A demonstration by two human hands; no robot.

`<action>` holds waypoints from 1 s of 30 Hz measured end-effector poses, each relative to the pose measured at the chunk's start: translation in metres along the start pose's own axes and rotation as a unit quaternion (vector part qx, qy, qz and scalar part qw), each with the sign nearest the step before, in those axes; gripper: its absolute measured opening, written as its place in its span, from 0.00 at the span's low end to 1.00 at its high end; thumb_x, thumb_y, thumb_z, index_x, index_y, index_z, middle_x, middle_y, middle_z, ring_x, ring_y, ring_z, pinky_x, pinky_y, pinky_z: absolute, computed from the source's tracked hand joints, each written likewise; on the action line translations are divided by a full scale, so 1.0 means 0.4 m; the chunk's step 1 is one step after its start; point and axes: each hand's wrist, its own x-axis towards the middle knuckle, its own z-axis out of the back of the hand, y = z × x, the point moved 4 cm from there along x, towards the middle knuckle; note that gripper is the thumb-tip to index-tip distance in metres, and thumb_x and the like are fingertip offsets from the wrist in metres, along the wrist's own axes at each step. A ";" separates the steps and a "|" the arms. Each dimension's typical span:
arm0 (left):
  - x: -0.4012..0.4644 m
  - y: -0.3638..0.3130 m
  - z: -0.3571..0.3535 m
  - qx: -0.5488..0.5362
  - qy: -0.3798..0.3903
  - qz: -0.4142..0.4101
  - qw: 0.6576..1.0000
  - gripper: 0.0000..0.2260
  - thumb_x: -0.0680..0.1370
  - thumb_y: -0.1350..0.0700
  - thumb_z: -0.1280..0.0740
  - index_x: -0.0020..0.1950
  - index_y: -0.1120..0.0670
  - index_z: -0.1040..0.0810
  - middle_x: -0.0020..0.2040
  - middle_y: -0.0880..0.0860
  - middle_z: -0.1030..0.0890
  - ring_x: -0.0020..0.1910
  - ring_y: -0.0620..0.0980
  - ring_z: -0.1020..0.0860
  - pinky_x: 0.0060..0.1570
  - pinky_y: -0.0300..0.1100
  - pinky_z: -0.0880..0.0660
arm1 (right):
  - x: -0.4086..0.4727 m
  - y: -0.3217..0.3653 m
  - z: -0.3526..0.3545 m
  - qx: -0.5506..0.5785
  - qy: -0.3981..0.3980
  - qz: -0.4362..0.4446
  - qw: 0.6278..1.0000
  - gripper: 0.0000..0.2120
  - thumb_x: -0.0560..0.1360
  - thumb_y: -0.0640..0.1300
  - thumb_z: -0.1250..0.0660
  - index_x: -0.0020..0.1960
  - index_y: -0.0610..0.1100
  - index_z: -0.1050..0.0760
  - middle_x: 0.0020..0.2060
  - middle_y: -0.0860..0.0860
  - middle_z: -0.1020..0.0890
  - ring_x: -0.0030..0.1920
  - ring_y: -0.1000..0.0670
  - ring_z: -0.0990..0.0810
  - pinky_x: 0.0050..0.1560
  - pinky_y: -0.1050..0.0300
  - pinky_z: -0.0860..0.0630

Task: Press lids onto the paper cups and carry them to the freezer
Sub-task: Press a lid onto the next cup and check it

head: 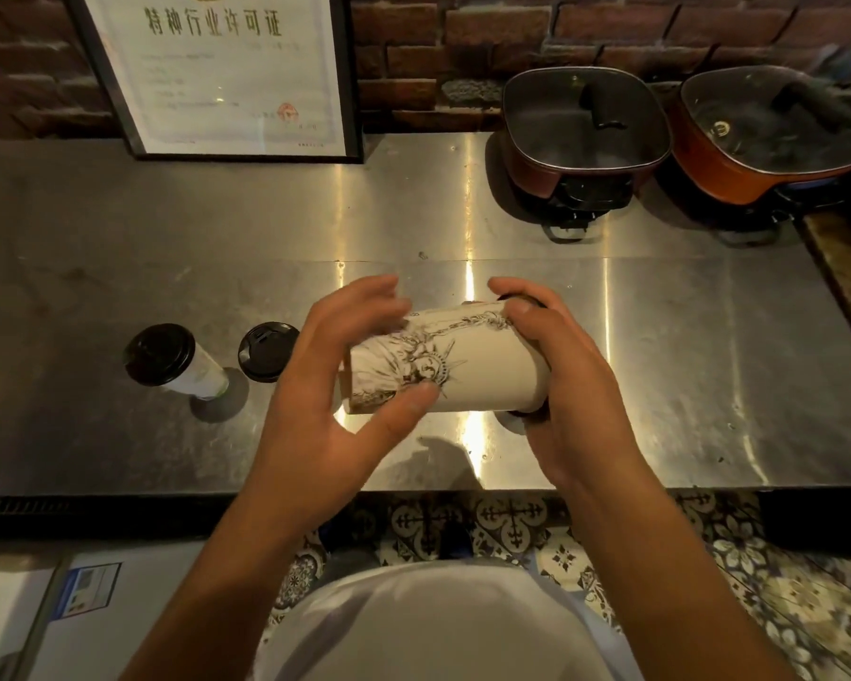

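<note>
A white paper cup [467,371] printed with a dark line drawing lies sideways in the air above the steel counter [659,346], held between both hands. My left hand [335,385] grips its narrow base end. My right hand [556,380] wraps around its wide mouth end, where a black lid [524,413] shows only as dark slivers beside the fingers. On the left of the counter a second white cup with a black lid [160,355] stands upright. Just right of it a loose black lid [266,351] lies on the steel, partly behind my left hand.
Two lidded electric pots [585,135] [767,135] stand at the back right against the brick wall. A framed certificate [217,76] leans at the back left. The counter's front edge [119,498] runs below my forearms, with patterned floor tiles [512,523] beneath.
</note>
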 end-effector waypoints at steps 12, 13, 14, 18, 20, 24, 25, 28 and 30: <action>0.002 0.037 0.010 -0.147 -0.053 0.290 0.944 0.20 0.81 0.36 0.42 0.58 0.50 0.21 0.48 0.58 0.16 0.35 0.59 0.15 0.28 0.47 0.20 | -0.047 0.024 -0.019 -0.172 0.016 0.362 0.916 0.22 0.75 0.48 0.32 0.68 0.44 0.26 0.64 0.44 0.21 0.63 0.44 0.20 0.59 0.43 0.20; 0.002 0.038 0.014 -0.132 -0.049 0.272 0.952 0.19 0.81 0.36 0.40 0.59 0.49 0.22 0.51 0.55 0.16 0.41 0.57 0.14 0.31 0.45 0.19 | -0.040 0.021 -0.016 -0.152 0.012 0.329 0.932 0.22 0.75 0.48 0.32 0.67 0.45 0.25 0.63 0.46 0.20 0.61 0.45 0.20 0.56 0.44 0.18; 0.003 0.032 0.018 -0.109 -0.047 0.239 0.964 0.17 0.80 0.37 0.37 0.61 0.46 0.22 0.55 0.50 0.17 0.48 0.53 0.15 0.36 0.43 0.18 | -0.033 0.019 -0.011 -0.119 0.007 0.284 0.951 0.21 0.75 0.48 0.31 0.67 0.46 0.25 0.62 0.48 0.19 0.59 0.47 0.19 0.51 0.45 0.17; 0.002 0.006 0.024 0.033 0.016 0.010 0.999 0.23 0.75 0.49 0.28 0.69 0.39 0.27 0.73 0.47 0.28 0.68 0.49 0.24 0.60 0.47 0.21 | 0.005 0.000 -0.001 0.049 -0.010 0.027 0.998 0.11 0.80 0.46 0.34 0.60 0.52 0.20 0.54 0.49 0.15 0.46 0.50 0.18 0.31 0.60 0.24; 0.002 0.002 0.024 0.044 0.027 -0.021 0.998 0.24 0.74 0.49 0.26 0.69 0.36 0.26 0.74 0.48 0.30 0.72 0.53 0.27 0.63 0.53 0.22 | 0.018 -0.009 -0.002 0.090 0.004 -0.059 0.994 0.10 0.81 0.46 0.36 0.57 0.50 0.18 0.44 0.50 0.16 0.40 0.51 0.20 0.27 0.62 0.27; -0.003 0.012 0.027 0.014 -0.016 0.048 0.999 0.20 0.73 0.42 0.27 0.64 0.33 0.24 0.65 0.43 0.23 0.64 0.53 0.21 0.52 0.49 0.17 | 0.011 -0.014 0.003 0.038 0.003 0.011 0.999 0.11 0.78 0.49 0.33 0.58 0.52 0.19 0.50 0.52 0.15 0.44 0.50 0.18 0.31 0.60 0.25; -0.005 0.015 0.026 -0.026 -0.037 0.088 0.995 0.18 0.73 0.44 0.26 0.62 0.34 0.23 0.60 0.42 0.20 0.59 0.53 0.18 0.47 0.49 0.16 | 0.002 -0.005 0.006 0.001 -0.004 0.085 0.996 0.13 0.77 0.49 0.33 0.60 0.54 0.20 0.55 0.51 0.16 0.49 0.49 0.17 0.35 0.58 0.22; -0.007 0.025 0.018 -0.113 -0.080 0.188 0.972 0.12 0.79 0.43 0.31 0.59 0.45 0.21 0.49 0.49 0.16 0.38 0.55 0.15 0.29 0.43 0.19 | -0.029 0.020 -0.001 -0.110 0.009 0.286 0.952 0.20 0.76 0.49 0.34 0.66 0.47 0.26 0.60 0.47 0.20 0.55 0.47 0.18 0.43 0.57 0.19; -0.009 0.035 0.017 -0.093 -0.065 0.212 0.971 0.15 0.78 0.39 0.35 0.58 0.46 0.21 0.46 0.50 0.15 0.31 0.55 0.17 0.26 0.42 0.22 | -0.029 0.024 -0.002 -0.128 0.015 0.293 0.948 0.22 0.75 0.50 0.34 0.67 0.45 0.26 0.60 0.47 0.20 0.55 0.47 0.18 0.46 0.57 0.19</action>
